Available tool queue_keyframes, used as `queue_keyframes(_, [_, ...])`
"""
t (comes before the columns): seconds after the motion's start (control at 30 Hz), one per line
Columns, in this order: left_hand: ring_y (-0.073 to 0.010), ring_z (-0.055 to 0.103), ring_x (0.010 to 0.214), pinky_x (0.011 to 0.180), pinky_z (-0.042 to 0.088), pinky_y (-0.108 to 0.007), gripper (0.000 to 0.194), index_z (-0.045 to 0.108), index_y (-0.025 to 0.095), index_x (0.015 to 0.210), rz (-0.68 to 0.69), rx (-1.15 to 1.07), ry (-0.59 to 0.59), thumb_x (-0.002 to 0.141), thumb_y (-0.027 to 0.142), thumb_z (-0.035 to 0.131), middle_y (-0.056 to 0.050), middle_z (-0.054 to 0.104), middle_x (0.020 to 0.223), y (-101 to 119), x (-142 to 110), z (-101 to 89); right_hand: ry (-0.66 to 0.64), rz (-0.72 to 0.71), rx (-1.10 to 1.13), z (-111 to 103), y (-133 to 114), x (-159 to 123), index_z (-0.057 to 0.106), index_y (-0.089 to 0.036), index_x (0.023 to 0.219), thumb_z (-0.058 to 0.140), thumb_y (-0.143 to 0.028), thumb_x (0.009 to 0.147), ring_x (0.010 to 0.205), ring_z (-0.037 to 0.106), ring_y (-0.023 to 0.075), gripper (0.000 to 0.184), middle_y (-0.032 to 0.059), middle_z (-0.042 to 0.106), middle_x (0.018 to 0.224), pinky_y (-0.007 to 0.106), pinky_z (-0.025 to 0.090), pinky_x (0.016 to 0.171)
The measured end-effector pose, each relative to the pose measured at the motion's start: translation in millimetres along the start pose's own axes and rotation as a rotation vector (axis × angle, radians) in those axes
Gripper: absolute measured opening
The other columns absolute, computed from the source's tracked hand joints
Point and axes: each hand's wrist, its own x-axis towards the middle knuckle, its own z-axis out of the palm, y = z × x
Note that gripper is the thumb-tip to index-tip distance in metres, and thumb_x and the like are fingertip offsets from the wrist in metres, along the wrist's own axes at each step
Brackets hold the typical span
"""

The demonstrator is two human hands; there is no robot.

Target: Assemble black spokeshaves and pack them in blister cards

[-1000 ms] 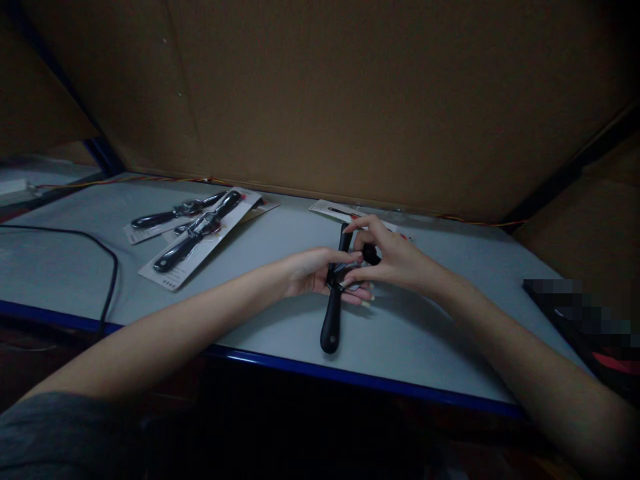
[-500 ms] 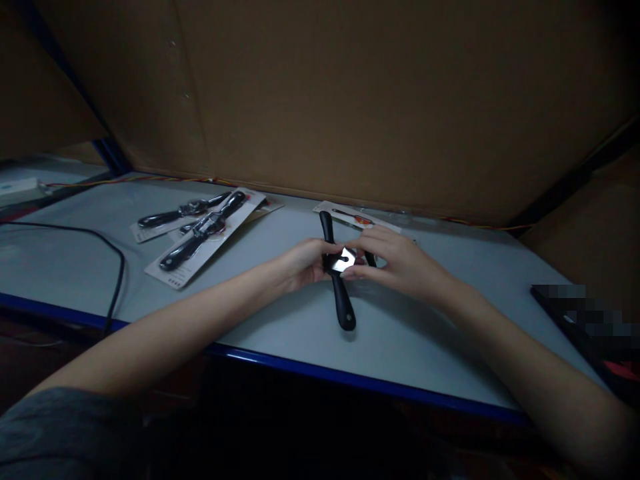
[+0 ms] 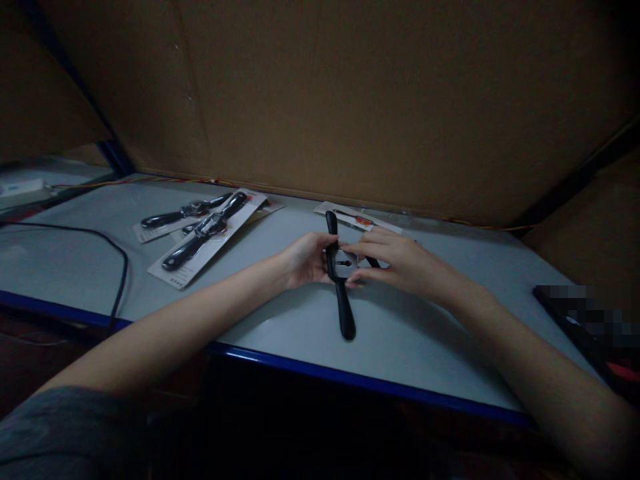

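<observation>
My left hand (image 3: 310, 260) is closed round the middle of a black spokeshave (image 3: 345, 310), whose two handles point away from me and toward me. A flat metal blade (image 3: 344, 263) with a keyhole slot lies against the spokeshave's middle. The fingertips of my right hand (image 3: 395, 260) pinch the blade at its right edge. Under the right fingers shows a small black part (image 3: 372, 262), mostly hidden, so I cannot tell its kind. Behind the hands lies an opened backing card (image 3: 363, 218) with a spokeshave picture on it.
Several packaged spokeshaves (image 3: 205, 233) on cards lie at the left of the grey table (image 3: 280, 327). A black cable (image 3: 125, 267) curves over the table's left side. Cardboard (image 3: 350, 100) stands along the back. A dark, partly blurred object (image 3: 570, 320) is at the right edge.
The spokeshave has turned slightly in my left hand, its near handle a little lower. The blade has tilted and no longer shines brightly; my right fingers have stayed at its edge.
</observation>
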Motion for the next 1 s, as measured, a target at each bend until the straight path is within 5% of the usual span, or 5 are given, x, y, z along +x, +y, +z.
queue_keyframes(0.47, [-0.0187,0.064,0.070,0.075,0.052,-0.045,0.027,0.051,0.012,0.109,0.033,-0.018,0.056,0.086,0.018,0.039,-0.008,0.064,0.088,0.1,-1.4,2.6,0.062,-0.036,0.068,7.2,1.8,0.4,0.060,-0.019,0.116,0.054,-0.034,0.086,0.092,0.053,0.0220,0.034,0.0094,0.061,0.097,0.039,0.043,0.081])
queue_keyframes(0.63, [-0.0158,0.062,0.064,0.074,0.052,-0.040,0.022,0.054,0.011,0.099,0.043,-0.007,0.020,0.089,0.024,0.039,-0.007,0.065,0.081,-1.0,-3.7,5.9,0.100,0.054,0.127,4.4,-5.1,2.7,0.062,-0.020,0.109,0.060,-0.035,0.081,0.088,0.056,0.0217,0.032,0.0068,0.062,0.090,0.038,0.044,0.080])
queue_keyframes(0.83, [-0.0207,0.066,0.076,0.079,0.050,-0.042,0.018,0.047,0.012,0.098,-0.014,-0.049,0.118,0.086,0.020,0.038,-0.011,0.064,0.082,1.3,-1.5,5.0,0.289,0.278,0.540,1.9,-5.2,2.9,0.057,-0.021,0.114,0.055,-0.027,0.084,0.100,0.058,0.0205,0.031,0.0077,0.062,0.108,0.038,0.045,0.088])
queue_keyframes(1.0, [-0.0207,0.066,0.075,0.078,0.050,-0.040,0.016,0.047,0.013,0.093,-0.004,-0.029,0.078,0.078,0.016,0.043,-0.009,0.063,0.080,1.0,1.3,2.6,0.330,0.361,0.796,9.8,-9.5,5.2,0.048,-0.025,0.123,0.066,-0.020,0.072,0.084,0.062,0.0162,0.054,0.0058,0.061,0.107,0.033,0.053,0.076])
